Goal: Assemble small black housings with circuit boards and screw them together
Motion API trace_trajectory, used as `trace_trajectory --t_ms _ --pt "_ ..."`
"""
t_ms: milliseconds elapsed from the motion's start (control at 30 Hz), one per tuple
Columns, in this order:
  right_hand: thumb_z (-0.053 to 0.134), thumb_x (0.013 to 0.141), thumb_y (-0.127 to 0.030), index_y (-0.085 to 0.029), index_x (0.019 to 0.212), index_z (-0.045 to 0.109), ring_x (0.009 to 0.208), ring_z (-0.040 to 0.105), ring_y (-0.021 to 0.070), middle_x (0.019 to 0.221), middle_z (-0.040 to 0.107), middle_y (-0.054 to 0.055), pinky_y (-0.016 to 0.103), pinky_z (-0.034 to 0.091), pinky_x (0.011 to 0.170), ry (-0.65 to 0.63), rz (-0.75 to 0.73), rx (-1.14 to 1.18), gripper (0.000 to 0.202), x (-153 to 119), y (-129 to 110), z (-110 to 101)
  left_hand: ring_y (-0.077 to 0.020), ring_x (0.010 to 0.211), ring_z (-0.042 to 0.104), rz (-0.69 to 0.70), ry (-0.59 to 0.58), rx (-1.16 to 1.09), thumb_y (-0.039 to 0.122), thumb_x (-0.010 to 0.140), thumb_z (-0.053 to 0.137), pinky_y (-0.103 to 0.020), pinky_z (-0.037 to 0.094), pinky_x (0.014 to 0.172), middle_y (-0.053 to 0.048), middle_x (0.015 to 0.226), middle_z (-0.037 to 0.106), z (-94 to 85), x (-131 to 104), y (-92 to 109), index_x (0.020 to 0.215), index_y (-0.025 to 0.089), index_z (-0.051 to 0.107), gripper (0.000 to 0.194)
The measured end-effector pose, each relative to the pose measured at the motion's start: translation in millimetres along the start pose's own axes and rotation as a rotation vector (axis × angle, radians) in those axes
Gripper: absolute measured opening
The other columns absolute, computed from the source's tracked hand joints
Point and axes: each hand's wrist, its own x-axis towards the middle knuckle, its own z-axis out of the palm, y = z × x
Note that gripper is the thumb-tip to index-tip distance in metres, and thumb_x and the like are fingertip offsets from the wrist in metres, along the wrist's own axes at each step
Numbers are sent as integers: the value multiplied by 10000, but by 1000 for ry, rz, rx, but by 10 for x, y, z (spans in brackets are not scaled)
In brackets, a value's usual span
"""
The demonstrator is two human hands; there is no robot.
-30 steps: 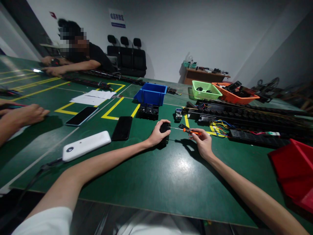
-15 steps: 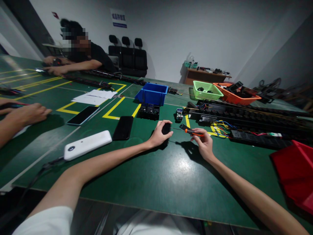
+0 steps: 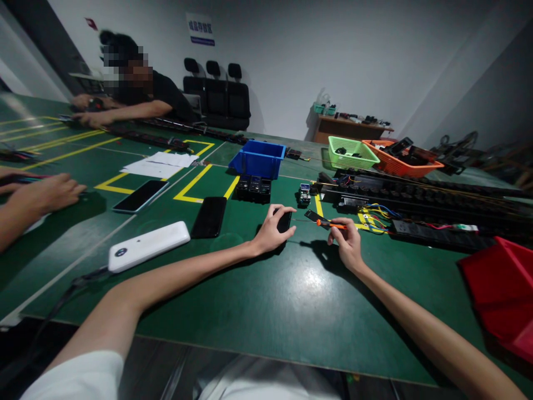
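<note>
My left hand [image 3: 272, 230] grips a small black block-like part [image 3: 285, 221] on the green table, thumb and fingers around it. In my right hand [image 3: 348, 244] is a screwdriver with an orange handle [image 3: 333, 224]. Its thin shaft points left at the black part; whether the tip touches it I cannot tell. A flat black piece [image 3: 313, 215] lies just behind the shaft. Farther back stand a small silver-and-white component [image 3: 305, 194] and a group of black modules [image 3: 253, 189], the latter before a blue bin [image 3: 260, 158].
Left of my hands lie a black phone [image 3: 209, 218], a white device [image 3: 149, 246] with a cable, and another phone [image 3: 140, 196]. Black rails with wires [image 3: 400, 200] and a red bin [image 3: 503, 294] are to the right. A co-worker's hand [image 3: 50, 194] rests at the left.
My right hand has shifted slightly and the screwdriver has turned a little, showing more orange handle. My left fingers have shifted slightly on the black part. The camera view has moved marginally.
</note>
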Motion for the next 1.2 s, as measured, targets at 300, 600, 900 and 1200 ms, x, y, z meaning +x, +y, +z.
trace_trajectory --t_ms 300,600,900,1200 --pt "591 885 -414 -226 1011 568 428 493 68 735 614 -24 204 389 406 13 34 -38 228 13 2 18 -209 1162 494 -1 16 16 263 803 643 -374 414 1053 -63 1169 428 2 8 14 1205 266 548 413" --pt "592 886 -432 -216 978 566 437 521 73 731 609 -21 210 414 430 -11 41 -43 237 40 27 28 -198 1136 507 0 28 3 240 794 642 -357 418 1043 -56 1163 434 3 30 -37 1199 262 547 417" --pt "574 880 -465 -248 966 525 494 560 138 599 569 -57 277 460 531 0 1 25 238 273 147 100 -189 1108 524 -27 43 5 230 795 636 -356 422 1030 -45 1134 454 34 161 -152 1167 261 570 379" --pt "551 898 -425 -258 978 521 501 553 145 602 556 -58 293 459 558 4 0 34 188 264 154 70 -188 1181 490 1 27 -19 298 879 566 -354 373 1082 -51 1163 449 18 133 -119 1214 267 560 337"
